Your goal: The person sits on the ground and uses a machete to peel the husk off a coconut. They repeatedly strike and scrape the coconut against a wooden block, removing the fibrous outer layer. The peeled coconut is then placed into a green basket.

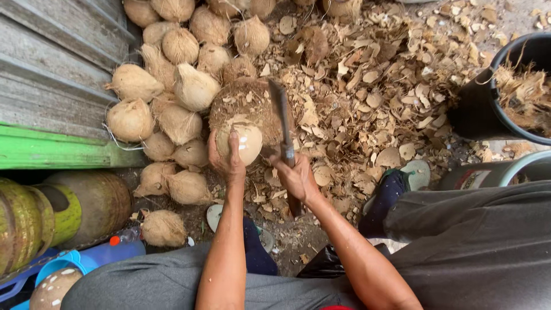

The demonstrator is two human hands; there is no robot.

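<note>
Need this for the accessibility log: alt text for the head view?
Seen from above, a left hand steadies a coconut on a husk-covered block while the right hand holds a machete beside it. Piled coconuts lie left, husk chips right.

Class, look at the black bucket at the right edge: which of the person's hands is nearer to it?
Right. The right hand, gripping the knife, lies on the black bucket's side of the coconut; the left hand holds that coconut, farther from the bucket.
</note>
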